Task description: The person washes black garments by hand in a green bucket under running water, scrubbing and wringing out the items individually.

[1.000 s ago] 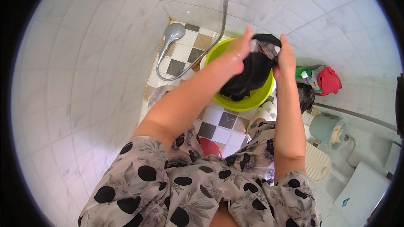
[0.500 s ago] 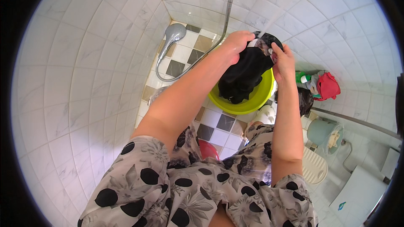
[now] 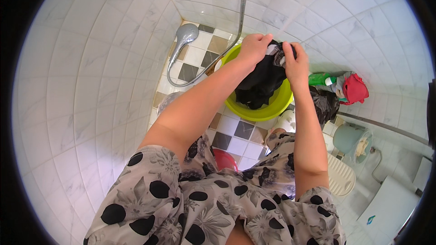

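Note:
A wet-looking black garment (image 3: 260,83) hangs from both my hands, its lower part down in a lime-green basin (image 3: 255,117) on the tiled floor. My left hand (image 3: 255,51) is closed on the garment's upper left edge. Its upper right edge is pinched between the thumb and fingers of my right hand (image 3: 296,66). Between the hands a greyish patterned patch of the cloth shows. A thin stream of water (image 3: 289,22) comes down from above toward this upper edge. Some fingertips are hidden behind the cloth.
A grey shower head (image 3: 187,34) lies on the floor to the left, its hose (image 3: 243,11) rising past the basin. On the right are a green bottle (image 3: 319,79), a red cloth (image 3: 355,88), a black plastic bag (image 3: 325,104) and a lidless bin (image 3: 347,139). A red item (image 3: 225,159) sits between my legs.
My hands have drawn closer together, mostly by the right hand moving left, and the garment's spread upper edge is now bunched. More of the basin's left rim shows.

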A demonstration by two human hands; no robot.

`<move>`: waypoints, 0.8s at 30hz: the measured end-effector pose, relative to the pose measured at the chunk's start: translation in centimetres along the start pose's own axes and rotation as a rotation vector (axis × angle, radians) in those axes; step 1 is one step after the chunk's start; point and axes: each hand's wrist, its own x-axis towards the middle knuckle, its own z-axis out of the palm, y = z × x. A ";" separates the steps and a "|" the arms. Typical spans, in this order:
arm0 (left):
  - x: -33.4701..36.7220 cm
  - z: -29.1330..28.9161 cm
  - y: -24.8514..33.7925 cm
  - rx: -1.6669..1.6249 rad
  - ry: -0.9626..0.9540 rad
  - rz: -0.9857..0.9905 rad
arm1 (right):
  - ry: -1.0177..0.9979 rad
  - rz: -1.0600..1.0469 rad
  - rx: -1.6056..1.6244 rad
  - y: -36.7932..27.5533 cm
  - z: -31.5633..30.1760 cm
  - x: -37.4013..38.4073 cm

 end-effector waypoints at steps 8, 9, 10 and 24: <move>-6.7 4.7 1.9 -0.570 -0.141 -0.397 | 0.171 -0.044 -0.229 0.6 0.3 -1.8; -7.5 5.1 3.4 -0.366 -0.061 -0.434 | 0.215 0.115 -0.161 1.4 -0.3 -0.9; -7.3 5.4 3.1 -0.270 -0.071 -0.385 | 0.235 0.088 0.021 2.3 -0.1 -1.2; -5.2 1.8 -0.3 -0.777 -0.370 -0.437 | 0.186 -0.171 -0.240 -2.0 3.8 -5.0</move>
